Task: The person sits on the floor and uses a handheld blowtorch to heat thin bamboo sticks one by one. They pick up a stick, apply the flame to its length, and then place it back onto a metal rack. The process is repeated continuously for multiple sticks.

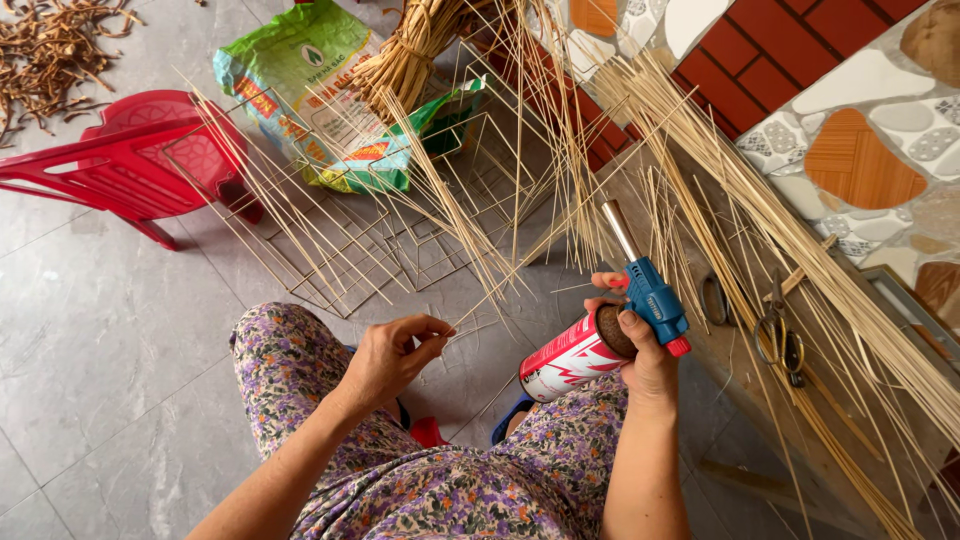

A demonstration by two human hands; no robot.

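My right hand [640,345] grips a gas torch [640,290]: a red and white canister [565,362] with a blue head and a metal nozzle pointing up and away. My left hand [390,355] pinches the near end of a thin pale reed stick [480,300] that runs up to the right into a fan of similar sticks [440,200]. I sit with a floral-print garment [470,470] over my knees.
A red plastic stool [150,165] lies tipped at left. A green printed sack [320,90] and a tied bundle of reeds [410,50] lie beyond. Wire frames [380,250] rest on the grey tiled floor. Scissors [780,335] lie on a wooden bench at right.
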